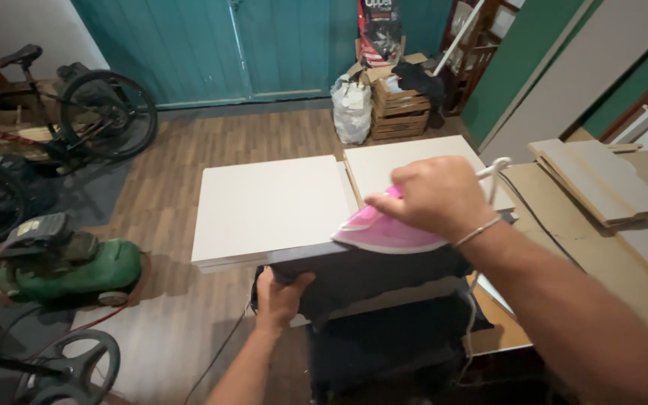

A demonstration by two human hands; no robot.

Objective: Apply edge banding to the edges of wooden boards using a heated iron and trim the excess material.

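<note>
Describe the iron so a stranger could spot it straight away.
Start at the two white boards lying flat on the wood floor mid-room. At their near edge stands a dark panel, gripped below by the left hand. The iron sits on its top edge under the right hand: the only pink thing here.

In my right grip, the pink iron (384,229) feels like glossy plastic; the dark cloth (373,274) beneath it is matt, and the boards (271,206) beside it look smooth, perhaps laminate.

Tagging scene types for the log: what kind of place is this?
Likely a home garage or storage room used as a workshop: a bicycle and green lawnmower are parked along one side, and cut white panels and boards lie around.
</note>
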